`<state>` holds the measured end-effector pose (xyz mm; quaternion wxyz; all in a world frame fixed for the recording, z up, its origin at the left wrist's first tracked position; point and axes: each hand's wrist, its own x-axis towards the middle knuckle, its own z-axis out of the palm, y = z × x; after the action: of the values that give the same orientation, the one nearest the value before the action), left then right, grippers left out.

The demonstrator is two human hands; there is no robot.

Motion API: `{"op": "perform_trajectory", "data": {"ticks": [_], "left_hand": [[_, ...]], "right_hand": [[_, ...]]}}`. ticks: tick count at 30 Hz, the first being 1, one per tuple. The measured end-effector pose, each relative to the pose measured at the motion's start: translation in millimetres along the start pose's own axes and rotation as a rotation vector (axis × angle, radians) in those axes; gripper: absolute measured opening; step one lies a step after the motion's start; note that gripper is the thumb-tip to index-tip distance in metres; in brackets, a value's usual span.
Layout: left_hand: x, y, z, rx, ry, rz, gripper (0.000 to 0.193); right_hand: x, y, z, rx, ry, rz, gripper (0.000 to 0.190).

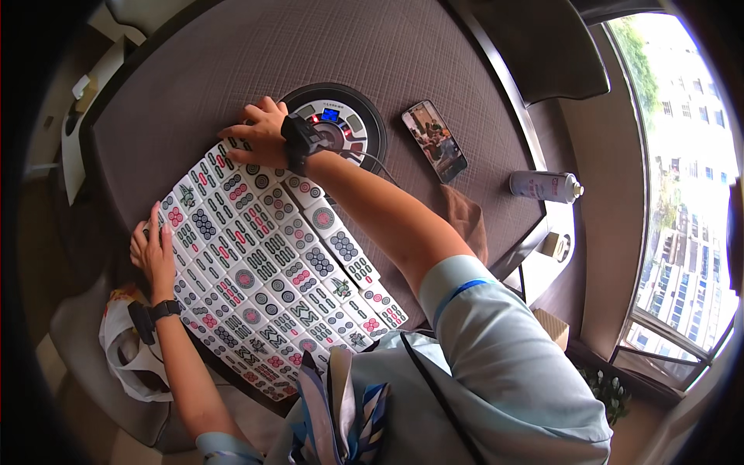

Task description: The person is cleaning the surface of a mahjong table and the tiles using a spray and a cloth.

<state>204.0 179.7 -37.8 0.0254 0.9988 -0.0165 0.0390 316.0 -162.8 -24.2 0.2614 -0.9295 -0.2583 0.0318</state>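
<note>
A slanted block of face-up mahjong tiles [264,264], marked with circles, bamboo sticks and birds, covers the near part of the table in tight rows. At its far corner, my right hand [258,136] spreads its fingers over the end tiles; whether it grips any is hidden. My left hand [156,250] rests along the block's left edge, index finger stretched out against the outer tiles. A short strip of tiles [343,247] lies slightly apart on the right side. Beyond my right wrist, a round control console [354,119] with a small lit screen is set in the table.
Right of the console lie a phone [435,141] with a lit screen and a brown cloth [465,221]. A spray can [545,186] lies on its side at the table edge [514,81]. A chair [81,331] bearing a white bag [131,372] stands at left. A cable runs from my right wrist device.
</note>
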Motion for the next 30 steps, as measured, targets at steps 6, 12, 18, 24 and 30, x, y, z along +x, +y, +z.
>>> {"op": "perform_trajectory", "data": {"ticks": [6, 12, 18, 24, 30], "left_hand": [[-2.5, 4.2, 3.8, 0.075, -0.022, -0.034, 0.045], [-47.1, 57.4, -0.1, 0.213, -0.011, -0.012, 0.06], [-175.4, 151.2, -23.5, -0.025, -0.148, 0.079, 0.073], [-267.6, 216.6, -50.4, -0.187, -0.165, 0.164, 0.078], [-320.0, 212.0, -53.4, -0.214, -0.153, 0.247, 0.073]], "right_hand": [[-0.9, -0.5, -1.9, 0.003, -0.046, 0.025, 0.044], [-26.9, 8.3, 2.0, 0.183, -0.012, -0.058, 0.057], [-130.6, 1.6, 19.0, 0.46, 0.103, -0.198, 0.062], [-273.9, -46.1, 20.3, 0.511, -0.005, -0.038, 0.068], [-361.0, -111.8, -10.4, 0.465, -0.083, 0.178, 0.067]]}}
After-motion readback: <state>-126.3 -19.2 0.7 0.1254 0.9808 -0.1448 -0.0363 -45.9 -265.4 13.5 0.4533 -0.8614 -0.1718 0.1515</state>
